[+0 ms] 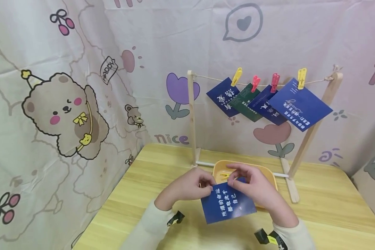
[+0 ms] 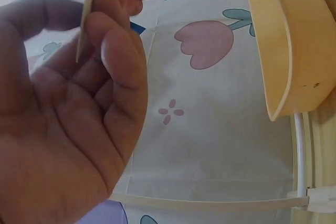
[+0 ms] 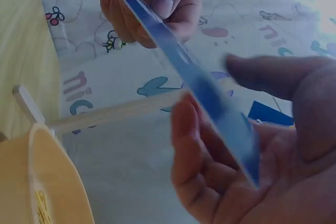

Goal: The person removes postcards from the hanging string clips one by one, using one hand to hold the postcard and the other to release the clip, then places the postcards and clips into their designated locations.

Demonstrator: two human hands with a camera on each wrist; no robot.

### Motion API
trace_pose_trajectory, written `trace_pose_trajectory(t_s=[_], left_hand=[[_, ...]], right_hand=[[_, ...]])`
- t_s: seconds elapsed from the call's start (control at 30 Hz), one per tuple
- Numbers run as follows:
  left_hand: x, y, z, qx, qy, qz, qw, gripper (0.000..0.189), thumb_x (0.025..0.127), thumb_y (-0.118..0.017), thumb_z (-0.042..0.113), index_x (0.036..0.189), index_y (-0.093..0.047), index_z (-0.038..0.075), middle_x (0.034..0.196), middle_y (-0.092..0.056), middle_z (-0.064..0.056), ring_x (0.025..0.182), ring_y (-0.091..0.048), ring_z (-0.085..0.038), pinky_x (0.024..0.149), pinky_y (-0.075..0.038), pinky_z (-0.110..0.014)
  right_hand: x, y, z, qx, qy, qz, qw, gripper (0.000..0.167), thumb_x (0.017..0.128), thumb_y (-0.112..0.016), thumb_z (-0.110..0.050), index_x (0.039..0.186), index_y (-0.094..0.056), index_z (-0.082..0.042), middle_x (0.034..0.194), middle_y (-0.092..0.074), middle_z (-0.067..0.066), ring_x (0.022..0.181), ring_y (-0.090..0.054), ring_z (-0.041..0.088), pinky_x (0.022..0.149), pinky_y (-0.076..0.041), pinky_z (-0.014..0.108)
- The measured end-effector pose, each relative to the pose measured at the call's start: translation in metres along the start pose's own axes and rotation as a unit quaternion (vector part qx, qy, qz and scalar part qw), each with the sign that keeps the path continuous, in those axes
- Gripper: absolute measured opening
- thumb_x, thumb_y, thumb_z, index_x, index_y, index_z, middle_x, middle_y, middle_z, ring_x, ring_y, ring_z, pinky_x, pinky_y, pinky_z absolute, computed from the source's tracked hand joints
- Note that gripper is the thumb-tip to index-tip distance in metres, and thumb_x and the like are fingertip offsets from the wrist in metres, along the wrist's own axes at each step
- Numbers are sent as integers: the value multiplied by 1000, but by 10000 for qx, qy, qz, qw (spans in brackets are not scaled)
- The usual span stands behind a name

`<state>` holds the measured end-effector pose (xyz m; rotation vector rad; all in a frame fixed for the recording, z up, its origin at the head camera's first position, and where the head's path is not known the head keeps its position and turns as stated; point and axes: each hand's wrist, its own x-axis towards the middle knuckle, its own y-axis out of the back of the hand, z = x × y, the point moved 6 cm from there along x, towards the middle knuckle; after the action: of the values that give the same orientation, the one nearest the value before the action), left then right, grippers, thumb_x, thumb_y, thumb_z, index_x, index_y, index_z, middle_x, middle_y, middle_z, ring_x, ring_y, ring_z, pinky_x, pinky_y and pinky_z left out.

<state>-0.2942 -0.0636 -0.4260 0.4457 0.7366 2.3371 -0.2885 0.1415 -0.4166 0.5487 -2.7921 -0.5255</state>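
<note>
A blue card (image 1: 228,208) with white Chinese characters is held tilted above the table, in front of the orange basket. My left hand (image 1: 187,185) pinches its upper left edge between thumb and fingers; the left wrist view has the card (image 2: 90,17) edge-on in that grip. At the upper right edge is my right hand (image 1: 257,182), its fingers curled behind the card. In the right wrist view the card (image 3: 231,129) lies against those fingers, while the thumb (image 3: 273,74) stands a little off its face. The fingertips behind the card are hidden in the head view.
Behind stands a wooden rack (image 1: 192,118) with a string (image 1: 206,77). Several cards hang there from yellow and red clothespins, including a blue card (image 1: 300,104) at right. The orange basket (image 1: 270,170) contains a yellow clothespin (image 1: 225,176). A printed cloth (image 1: 162,34) covers the wall.
</note>
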Motion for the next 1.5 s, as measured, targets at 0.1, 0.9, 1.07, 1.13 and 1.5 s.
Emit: trace_pose_trajectory(t_s=[0.1, 0.9, 1.07, 1.13, 1.5], left_hand=[[0, 0, 2, 60, -6, 108, 9999, 18, 99, -64, 8, 103, -81, 13, 88, -73, 8, 74, -63, -4, 66, -57, -20], [-1, 26, -11, -1912, 591, 2638, 9436, 36, 101, -70, 2, 136, -65, 4, 99, -73, -15, 75, -70, -21, 67, -65, -35], [-3, 26, -4, -1900, 634, 2674, 9425, 29, 99, -71, -2, 127, -68, 1, 96, -74, -15, 71, -70, -16, 64, -66, -33], [-6, 28, -4, -1861, 671, 2783, 9399, 28, 99, -73, -2, 126, -69, 2, 97, -76, -16, 72, -71, -16, 65, -66, -35], [-64, 28, -60, -1485, 1604, 3177, 9226, 26, 95, -77, -1, 121, -72, 0, 92, -81, -16, 68, -73, -19, 67, -68, -45]], right_hand=[[-2, -6, 2, -95, -72, -318, 9994, 41, 100, -75, -8, 139, -68, 0, 97, -76, 8, 87, -72, 17, 81, -60, 24], [-10, -5, 9, 1727, -725, 1247, 9744, 20, 99, -71, 3, 113, -60, 13, 84, -65, 4, 71, -67, 15, 65, -66, 32], [-9, -3, 7, 1718, -661, 1274, 9746, 24, 100, -72, 0, 117, -60, 12, 87, -68, 6, 75, -69, 16, 67, -67, 33], [-9, -3, 7, 1624, -687, 1231, 9766, 27, 101, -73, -3, 121, -61, 11, 93, -70, 7, 79, -71, 15, 70, -68, 33], [-9, 16, -7, 617, -330, 1796, 9812, 33, 108, -68, -19, 136, -62, -1, 127, -69, 17, 108, -66, 4, 92, -57, 17]])
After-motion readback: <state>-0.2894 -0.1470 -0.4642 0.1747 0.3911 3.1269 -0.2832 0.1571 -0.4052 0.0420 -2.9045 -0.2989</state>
